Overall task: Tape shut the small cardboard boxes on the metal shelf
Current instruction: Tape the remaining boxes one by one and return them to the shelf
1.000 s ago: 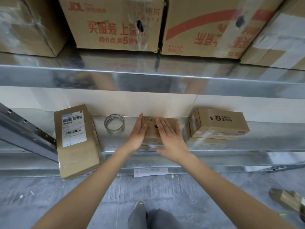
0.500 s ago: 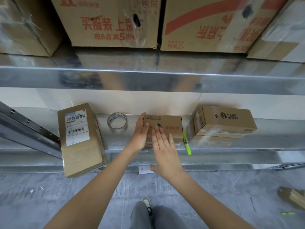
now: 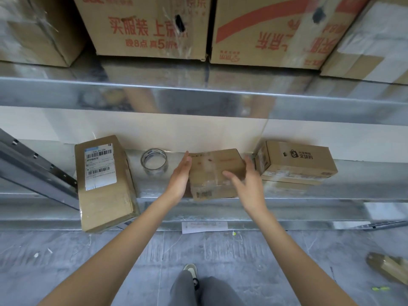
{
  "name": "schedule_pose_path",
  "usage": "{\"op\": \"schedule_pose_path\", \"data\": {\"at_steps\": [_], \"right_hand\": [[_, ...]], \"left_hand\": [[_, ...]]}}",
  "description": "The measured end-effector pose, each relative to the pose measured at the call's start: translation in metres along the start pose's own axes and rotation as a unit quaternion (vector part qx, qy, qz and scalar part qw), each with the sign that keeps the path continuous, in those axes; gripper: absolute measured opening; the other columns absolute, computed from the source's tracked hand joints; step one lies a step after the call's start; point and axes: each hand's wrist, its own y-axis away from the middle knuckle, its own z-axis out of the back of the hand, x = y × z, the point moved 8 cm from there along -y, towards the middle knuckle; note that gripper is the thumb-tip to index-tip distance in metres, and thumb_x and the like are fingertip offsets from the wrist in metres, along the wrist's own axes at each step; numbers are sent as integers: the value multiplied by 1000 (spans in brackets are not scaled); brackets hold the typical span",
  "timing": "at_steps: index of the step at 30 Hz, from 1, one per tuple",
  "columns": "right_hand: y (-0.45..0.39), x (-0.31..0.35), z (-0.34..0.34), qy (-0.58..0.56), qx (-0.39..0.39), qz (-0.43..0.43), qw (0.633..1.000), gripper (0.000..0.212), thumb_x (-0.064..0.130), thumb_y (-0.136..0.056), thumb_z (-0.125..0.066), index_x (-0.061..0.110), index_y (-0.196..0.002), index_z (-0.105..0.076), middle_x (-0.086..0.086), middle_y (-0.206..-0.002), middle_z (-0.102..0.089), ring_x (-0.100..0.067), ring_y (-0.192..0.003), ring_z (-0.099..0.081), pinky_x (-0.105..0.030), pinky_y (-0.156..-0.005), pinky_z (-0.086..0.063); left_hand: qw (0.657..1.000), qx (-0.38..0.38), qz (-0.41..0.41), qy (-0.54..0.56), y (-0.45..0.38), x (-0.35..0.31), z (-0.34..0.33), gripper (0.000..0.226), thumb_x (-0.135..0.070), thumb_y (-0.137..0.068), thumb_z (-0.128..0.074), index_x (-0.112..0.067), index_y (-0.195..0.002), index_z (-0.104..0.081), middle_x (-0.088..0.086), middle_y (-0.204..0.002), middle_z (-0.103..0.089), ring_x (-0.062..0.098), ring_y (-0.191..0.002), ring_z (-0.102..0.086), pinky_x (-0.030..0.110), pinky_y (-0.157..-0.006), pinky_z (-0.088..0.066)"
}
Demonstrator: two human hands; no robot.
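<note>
A small cardboard box [image 3: 215, 171] with clear tape across its top lies on the metal shelf [image 3: 353, 184], tilted so its near end reaches the shelf's front edge. My left hand [image 3: 180, 178] presses flat against the box's left side, fingers straight. My right hand [image 3: 247, 184] is at the box's right side, blurred, fingers spread and thumb over the top. A roll of clear tape [image 3: 154, 162] sits just left of the box. Another small box [image 3: 295, 162] with a black logo stands to the right.
A longer box [image 3: 103, 182] with a white shipping label overhangs the shelf edge at left. Large printed cartons [image 3: 152, 27] fill the upper shelf. Below are the grey floor, a paper slip [image 3: 204, 226], my shoe [image 3: 191, 271] and a brown object [image 3: 388, 267] at right.
My right hand came off the box top and swung to its right side. The box has turned and tilted toward the shelf's front edge. The green pen seen earlier is now hidden.
</note>
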Motion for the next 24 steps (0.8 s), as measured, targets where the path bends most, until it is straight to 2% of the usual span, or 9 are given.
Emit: {"op": "schedule_pose_path", "data": {"at_steps": [2, 4, 6, 8, 11, 13, 16, 19, 24], "right_hand": [[-11, 0, 6, 2, -44, -17, 999, 82, 68, -80, -57, 15, -140, -39, -7, -125, -60, -26, -116, -54, -32, -82, -44], [-22, -4, -6, 18, -23, -65, 997, 73, 68, -84, -52, 10, -129, -45, -8, -110, -63, -30, -105, -59, -31, -73, -42], [-25, -9, -26, 36, 23, -108, 993, 62, 62, -90, -50, 7, -118, -46, -11, -108, -61, -32, -103, -58, -35, -76, -43], [-25, -7, -38, 102, 35, -118, 987, 61, 56, -95, -44, 4, -127, -43, -16, -124, -55, -34, -116, -50, -38, -87, -41], [-39, 21, -46, 294, 18, -1, 956, 63, 46, -102, -31, 15, -154, -12, -7, -160, -17, -26, -145, -21, -42, -113, -23], [-44, 42, -68, 322, 81, 98, 938, 60, 46, -103, -22, 23, -155, -3, 4, -163, 0, -17, -150, -2, -44, -119, -4], [-34, 50, -103, 317, 180, 138, 921, 62, 50, -102, -12, 19, -155, -2, 5, -163, 3, -12, -149, 8, -47, -119, 6], [-16, 47, -103, 343, 174, 157, 910, 62, 48, -103, -13, 17, -155, -2, 3, -163, 2, -11, -149, 7, -45, -119, 9], [73, 29, -85, 302, 182, 241, 904, 67, 50, -100, -17, 14, -155, -6, 0, -163, -2, -13, -149, 6, -44, -121, 6]], "left_hand": [[1000, -3, 7, -21, 7, 4, 6, 75, -83, -83, -24, -42, -145, -35, -15, -143, -49, 20, -138, -41, 34, -111, -32], [997, 4, 19, -71, 7, 10, 6, 99, -94, -70, -21, -37, -150, -29, -9, -149, -44, 21, -139, -39, 38, -116, -28], [997, 3, 29, -76, 0, 16, 4, 85, -80, -85, -30, -28, -153, -27, -4, -150, -43, 21, -141, -36, 41, -116, -28], [999, 2, 26, -23, -6, 21, 0, 61, -53, -100, -38, -23, -153, -28, -2, -150, -42, 19, -142, -36, 39, -117, -28], [999, -9, 16, 37, -8, 20, -5, 56, -38, -104, -37, -25, -155, -17, -2, -156, -31, 13, -143, -30, 24, -113, -24], [998, -17, 16, 60, -9, 21, -8, 52, -32, -105, -36, -21, -153, -21, 2, -153, -38, 14, -137, -38, 24, -108, -31], [997, -13, 19, 76, -13, 22, -8, 48, -28, -106, -35, -11, -149, -25, 8, -145, -48, 16, -130, -48, 18, -99, -42], [995, -21, 23, 100, -14, 23, -7, 43, -25, -107, -33, -12, -147, -26, 5, -137, -51, 13, -121, -51, 6, -81, -46], [994, -44, 26, 93, -14, 29, -6, 38, -28, -105, -37, -18, -142, -35, 3, -138, -50, 12, -122, -49, 5, -84, -41]]}}
